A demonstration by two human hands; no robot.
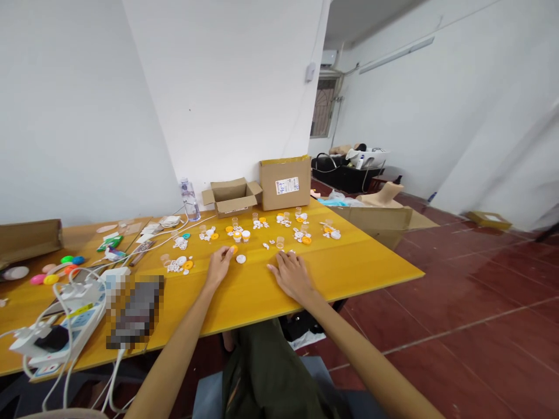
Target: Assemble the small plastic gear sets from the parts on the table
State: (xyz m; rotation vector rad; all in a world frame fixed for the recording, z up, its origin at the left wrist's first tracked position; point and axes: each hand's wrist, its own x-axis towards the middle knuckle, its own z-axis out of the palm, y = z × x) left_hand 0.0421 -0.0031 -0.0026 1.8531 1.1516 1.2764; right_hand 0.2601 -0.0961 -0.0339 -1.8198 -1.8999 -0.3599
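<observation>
My left hand (219,265) is closed at the fingertips on a small orange disc (234,249), held just above the table. A round white disc (241,259) lies right beside it. Behind it stand two small capped pieces in white and orange (241,236). My right hand (292,278) rests low over the table with its fingers spread, the fingertips by small white plastic parts. A clear plastic cup (280,242) stands just beyond those fingers. Little white pieces (266,246) are scattered between the hands.
Several piles of white and orange parts (179,265) with clear cups ring the yellow table (349,265). An open carton (236,205), a closed box (286,185) and a water bottle (189,199) stand behind. Power strips (74,329) with cables and a blurred dark device (136,311) lie left.
</observation>
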